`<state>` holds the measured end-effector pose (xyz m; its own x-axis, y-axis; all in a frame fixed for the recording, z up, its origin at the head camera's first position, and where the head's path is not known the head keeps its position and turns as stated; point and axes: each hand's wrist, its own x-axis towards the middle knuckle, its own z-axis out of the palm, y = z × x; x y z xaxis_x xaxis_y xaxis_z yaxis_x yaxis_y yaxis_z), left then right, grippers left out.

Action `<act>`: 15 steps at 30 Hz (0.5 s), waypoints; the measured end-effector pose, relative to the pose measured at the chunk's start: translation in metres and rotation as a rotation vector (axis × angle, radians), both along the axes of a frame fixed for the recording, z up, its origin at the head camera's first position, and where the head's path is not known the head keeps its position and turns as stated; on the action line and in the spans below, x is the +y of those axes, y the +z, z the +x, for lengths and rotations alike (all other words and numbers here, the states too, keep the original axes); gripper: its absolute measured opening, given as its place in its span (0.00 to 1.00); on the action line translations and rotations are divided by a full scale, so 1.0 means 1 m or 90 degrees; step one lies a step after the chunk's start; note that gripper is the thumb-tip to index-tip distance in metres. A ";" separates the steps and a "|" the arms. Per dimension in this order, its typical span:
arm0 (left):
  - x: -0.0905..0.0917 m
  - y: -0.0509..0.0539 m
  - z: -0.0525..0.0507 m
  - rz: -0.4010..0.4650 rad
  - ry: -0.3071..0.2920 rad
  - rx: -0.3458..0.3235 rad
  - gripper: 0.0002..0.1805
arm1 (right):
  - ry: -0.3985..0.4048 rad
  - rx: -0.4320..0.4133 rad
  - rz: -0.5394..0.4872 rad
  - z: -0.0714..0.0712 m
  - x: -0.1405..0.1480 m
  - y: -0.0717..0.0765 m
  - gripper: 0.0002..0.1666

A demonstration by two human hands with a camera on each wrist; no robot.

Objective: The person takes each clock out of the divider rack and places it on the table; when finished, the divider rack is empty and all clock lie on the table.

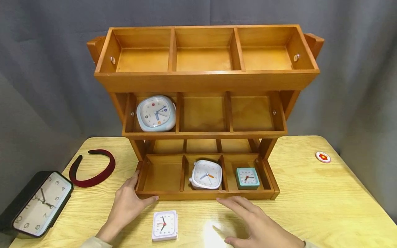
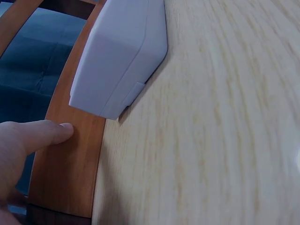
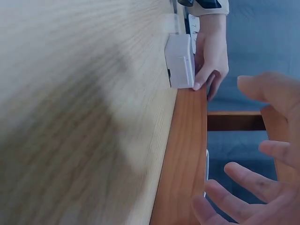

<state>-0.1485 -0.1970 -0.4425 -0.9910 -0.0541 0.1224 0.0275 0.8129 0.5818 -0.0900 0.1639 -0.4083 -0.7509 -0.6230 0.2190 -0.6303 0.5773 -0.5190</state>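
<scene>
My left hand (image 1: 126, 206) rests at the front left corner of the wooden shelf (image 1: 204, 195), its thumb on the front board and its fingers at the side; the left wrist view shows the thumb against the wood (image 2: 70, 164). My right hand (image 1: 252, 220) hovers before the shelf's front, fingers spread, holding nothing. Between the hands, nearer the left, a small white square clock (image 1: 164, 224) lies face up on the table. Inside the bottom tier, a white clock (image 1: 207, 174) occupies the middle compartment and a teal clock (image 1: 247, 177) the right one.
A pale blue clock (image 1: 156, 113) sits in the middle tier's left compartment. At the left of the table are a dark red headband (image 1: 93, 181) and a large black-framed clock (image 1: 43, 204). A round flower badge (image 1: 323, 157) lies at the right. Grey curtain (image 1: 350, 69) hangs behind.
</scene>
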 end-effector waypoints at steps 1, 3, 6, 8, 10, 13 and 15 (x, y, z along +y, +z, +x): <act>-0.001 0.001 0.000 -0.003 0.002 0.000 0.60 | 0.000 0.007 -0.007 0.001 0.002 0.000 0.49; -0.003 0.001 0.000 -0.010 0.000 0.010 0.60 | 0.005 0.022 -0.029 0.002 0.004 -0.001 0.50; -0.005 0.000 -0.001 -0.013 -0.007 0.022 0.60 | 0.001 0.036 -0.053 0.001 0.005 0.001 0.50; -0.004 -0.001 -0.002 -0.012 -0.013 0.031 0.60 | -0.022 0.044 -0.049 -0.001 0.005 0.005 0.50; -0.003 -0.001 -0.003 -0.007 -0.016 0.032 0.59 | -0.040 0.062 -0.046 -0.006 0.005 0.009 0.50; -0.001 -0.002 -0.002 -0.001 -0.017 0.027 0.59 | -0.048 0.089 -0.056 -0.017 0.004 0.014 0.51; 0.000 -0.002 -0.001 0.003 -0.018 0.020 0.59 | -0.041 0.103 -0.070 -0.028 0.003 0.016 0.50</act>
